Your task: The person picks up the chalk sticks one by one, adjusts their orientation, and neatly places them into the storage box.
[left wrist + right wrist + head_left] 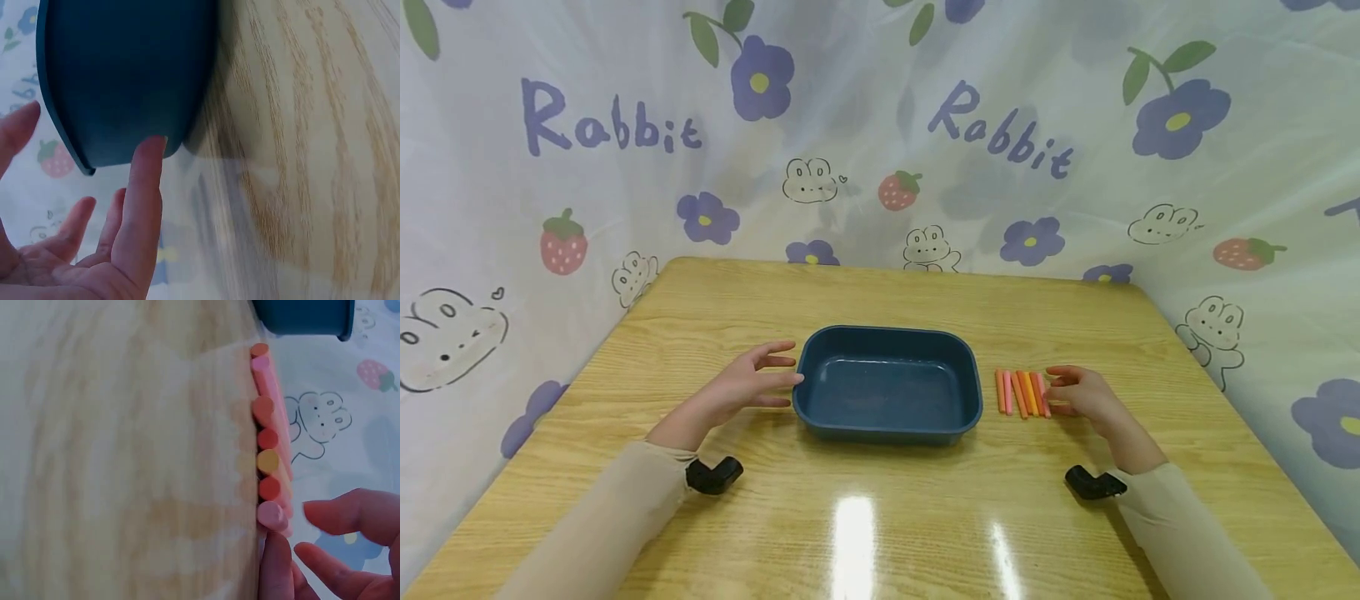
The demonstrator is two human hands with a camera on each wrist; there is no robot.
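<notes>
Dark blue tray [887, 385] is sitting upright at centre of the surface [880, 517], open side up, rounded corners, nothing in it. Your left hand [752, 385] is lying open just beside its left wall, a fingertip touching the rim. The sticks [1022, 392], short rods in orange, pink and red, are lying flat side by side in one tight row just right of the tray, apart from it. Your right hand [1081, 392] is touching the rightmost one.

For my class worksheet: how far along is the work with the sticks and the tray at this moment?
Barely begun. Done: nothing; the tray holds nothing. In hand: the left hand touches the tray's side with straight fingers, and the right hand touches the outermost of the sticks. Left: every stick lies on the table.
</notes>
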